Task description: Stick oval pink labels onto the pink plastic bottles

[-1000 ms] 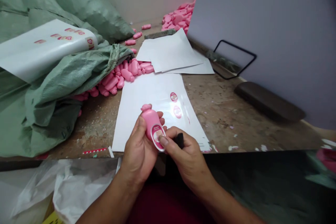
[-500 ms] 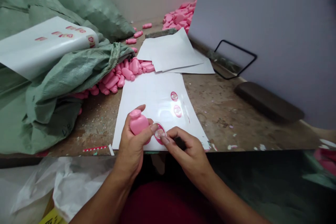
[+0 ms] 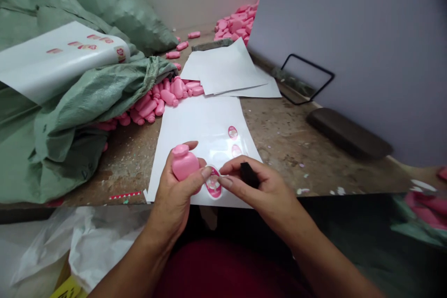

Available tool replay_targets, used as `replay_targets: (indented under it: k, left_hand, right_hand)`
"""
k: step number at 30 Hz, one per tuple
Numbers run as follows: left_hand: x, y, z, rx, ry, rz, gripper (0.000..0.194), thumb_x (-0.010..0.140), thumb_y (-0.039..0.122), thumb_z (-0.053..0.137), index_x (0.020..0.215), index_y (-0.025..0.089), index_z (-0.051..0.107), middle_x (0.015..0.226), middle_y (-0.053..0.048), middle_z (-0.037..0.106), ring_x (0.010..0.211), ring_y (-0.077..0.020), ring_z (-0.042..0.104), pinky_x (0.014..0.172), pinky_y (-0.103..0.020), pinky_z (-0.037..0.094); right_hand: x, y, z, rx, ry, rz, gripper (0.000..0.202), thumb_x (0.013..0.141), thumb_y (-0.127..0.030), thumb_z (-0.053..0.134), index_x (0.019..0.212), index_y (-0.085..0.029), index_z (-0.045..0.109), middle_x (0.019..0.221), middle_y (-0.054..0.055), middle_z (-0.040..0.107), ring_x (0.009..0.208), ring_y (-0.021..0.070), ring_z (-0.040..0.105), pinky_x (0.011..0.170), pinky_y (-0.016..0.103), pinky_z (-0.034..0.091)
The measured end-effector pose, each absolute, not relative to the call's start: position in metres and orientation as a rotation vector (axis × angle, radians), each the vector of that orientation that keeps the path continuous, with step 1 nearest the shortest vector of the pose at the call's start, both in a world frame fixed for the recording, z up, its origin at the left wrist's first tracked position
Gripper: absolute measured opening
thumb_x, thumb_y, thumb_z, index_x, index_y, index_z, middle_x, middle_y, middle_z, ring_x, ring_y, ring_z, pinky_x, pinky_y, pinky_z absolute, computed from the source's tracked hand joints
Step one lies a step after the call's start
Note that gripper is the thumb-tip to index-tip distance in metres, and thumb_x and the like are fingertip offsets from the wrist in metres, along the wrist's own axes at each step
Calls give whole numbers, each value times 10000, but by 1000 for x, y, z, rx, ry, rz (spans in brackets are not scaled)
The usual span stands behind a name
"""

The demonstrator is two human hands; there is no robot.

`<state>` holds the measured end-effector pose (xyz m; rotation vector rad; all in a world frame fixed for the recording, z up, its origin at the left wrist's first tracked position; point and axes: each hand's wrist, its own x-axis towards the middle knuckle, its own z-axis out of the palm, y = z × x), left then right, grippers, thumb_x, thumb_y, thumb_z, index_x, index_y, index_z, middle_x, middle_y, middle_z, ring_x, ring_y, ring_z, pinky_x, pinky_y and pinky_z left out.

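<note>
Well — left hand (image 3: 174, 192) clasps pink bottle (image 3: 185, 164), touching sticker (image 3: 213, 185).

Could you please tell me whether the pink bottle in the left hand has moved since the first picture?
Yes; held in the left hand, the pink bottle has shifted left, closer to the red-and-white strip.

I'm missing the bottom of the bottle (image 3: 184, 166) behind the left hand (image 3: 175, 192) and finding the print on the label (image 3: 213, 187) too small to read. The right hand (image 3: 268, 189) is partly covering something black (image 3: 249, 175); the panel (image 3: 335, 14) is hiding part of the pink heap (image 3: 234, 24).
</note>
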<state>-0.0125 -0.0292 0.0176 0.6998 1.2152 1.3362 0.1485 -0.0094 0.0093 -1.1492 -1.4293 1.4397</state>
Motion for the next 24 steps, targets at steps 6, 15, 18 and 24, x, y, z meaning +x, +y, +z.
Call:
replay_targets:
  k: [6,15,18,24]
  left_hand:
    - [-15,-25,4,769,1308,1388,513,719,313,856,1150,235,589,1059,-10,657,781,-102,634,655,-205,504]
    - [-9,-23,11,201,1014,1142,301,1022,417,465,1193,204,592,959,-65,685,725,-124,661,633,-244,552]
    - [-8,-22,12,158,1027,1152,309,1027,430,436,1197,218,583,937,-67,705,710,-132,668,642,-253,547]
    - [0,-23,15,141,1036,1215,423,1044,482,339,1135,170,610,835,-69,704,783,-167,690,788,-305,543]
  right_hand:
    - [153,-7,4,-1190,-1396,1364,180,822,-362,679,725,-214,642,663,-19,545,641,140,486,612,277,393]
    - [143,-12,-5,-1158,-1214,1597,250,808,-440,699,707,-221,635,593,-50,407,588,126,374,601,284,344]
    - [140,-14,-7,-1162,-1198,1641,251,808,-445,705,716,-218,648,585,-55,398,577,121,358,597,283,341]
    - [135,-13,-9,-1134,-1134,1700,255,802,-441,717,710,-213,649,555,-69,360,548,109,314,576,275,324]
